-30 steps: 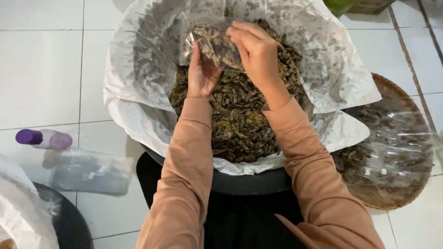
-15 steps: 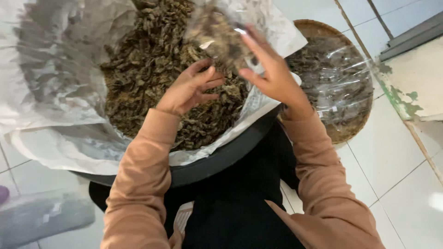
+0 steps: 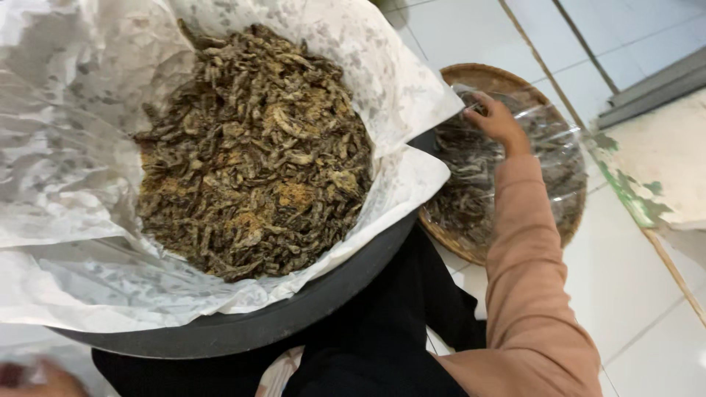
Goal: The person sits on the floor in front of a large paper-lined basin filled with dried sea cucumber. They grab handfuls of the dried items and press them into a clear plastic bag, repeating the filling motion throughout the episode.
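The right hand (image 3: 498, 121) reaches out to the side and rests on the clear plastic bags (image 3: 507, 173) piled in a round woven basket (image 3: 515, 79); the fingers (image 3: 482, 99) are spread a little and lie flat on the top bag, not closed on anything that shows; the left hand (image 3: 40, 376) is only a blur at the bottom corner, so I cannot tell how its fingers are; the bags hold the same dark dried bits as the big heap (image 3: 254, 151) in the white paper (image 3: 73, 147) that lines the black tub (image 3: 294, 312) on the lap; the basket sits on the white tiled floor (image 3: 625, 279), just beside the tub; to do this well, I think the hand should press softly, so the slippery bags stay piled and do not slide over the rim
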The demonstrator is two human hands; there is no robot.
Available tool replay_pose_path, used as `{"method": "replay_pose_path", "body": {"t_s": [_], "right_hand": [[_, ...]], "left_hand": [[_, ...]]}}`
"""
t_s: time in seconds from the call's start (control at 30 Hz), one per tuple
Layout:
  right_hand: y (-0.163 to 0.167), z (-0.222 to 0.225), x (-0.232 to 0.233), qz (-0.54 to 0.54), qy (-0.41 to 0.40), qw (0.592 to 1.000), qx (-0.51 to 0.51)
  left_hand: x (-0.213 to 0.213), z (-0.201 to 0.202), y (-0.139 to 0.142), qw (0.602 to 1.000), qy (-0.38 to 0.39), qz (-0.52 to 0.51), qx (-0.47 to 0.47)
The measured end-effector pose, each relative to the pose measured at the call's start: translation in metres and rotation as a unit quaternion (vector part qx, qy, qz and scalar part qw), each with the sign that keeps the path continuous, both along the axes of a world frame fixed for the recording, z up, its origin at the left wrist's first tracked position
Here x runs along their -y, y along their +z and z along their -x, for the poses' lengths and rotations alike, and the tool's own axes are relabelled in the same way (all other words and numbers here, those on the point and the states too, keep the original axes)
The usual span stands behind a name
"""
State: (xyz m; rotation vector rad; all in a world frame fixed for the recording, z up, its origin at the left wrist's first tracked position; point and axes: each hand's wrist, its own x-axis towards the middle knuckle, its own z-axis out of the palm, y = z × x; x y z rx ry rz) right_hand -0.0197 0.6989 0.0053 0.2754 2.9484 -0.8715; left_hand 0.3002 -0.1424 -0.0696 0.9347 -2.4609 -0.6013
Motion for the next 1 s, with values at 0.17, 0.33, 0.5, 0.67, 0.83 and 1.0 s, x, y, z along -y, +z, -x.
{"method": "replay_pose_path", "body": {"t_s": [0.17,0.33,0.5,0.67,0.83,1.0], "right_hand": [[-0.03,0.038,0.007,-0.047,0.059,0.996,-0.057],[-0.023,0.052,0.009,-0.209,0.017,0.977,-0.032],[-0.017,0.042,-0.01,-0.201,-0.01,0.941,-0.273],[0.01,0.005,-0.017,-0.075,-0.011,0.918,-0.389],[0.081,-0.039,0.054,0.064,0.04,0.898,-0.433],[0.153,-0.073,0.183,0.206,0.171,0.873,-0.408]], "left_hand": [[-0.002,-0.034,-0.068,0.975,0.011,0.044,0.218],[-0.013,-0.052,-0.071,0.967,-0.03,0.139,0.214],[-0.02,-0.058,-0.069,0.963,-0.046,0.19,0.184],[-0.012,-0.039,-0.077,0.957,-0.004,0.153,0.245],[0.001,-0.038,-0.074,0.993,0.047,0.018,0.105],[0.018,-0.036,-0.048,0.982,0.091,-0.114,-0.118]]}}
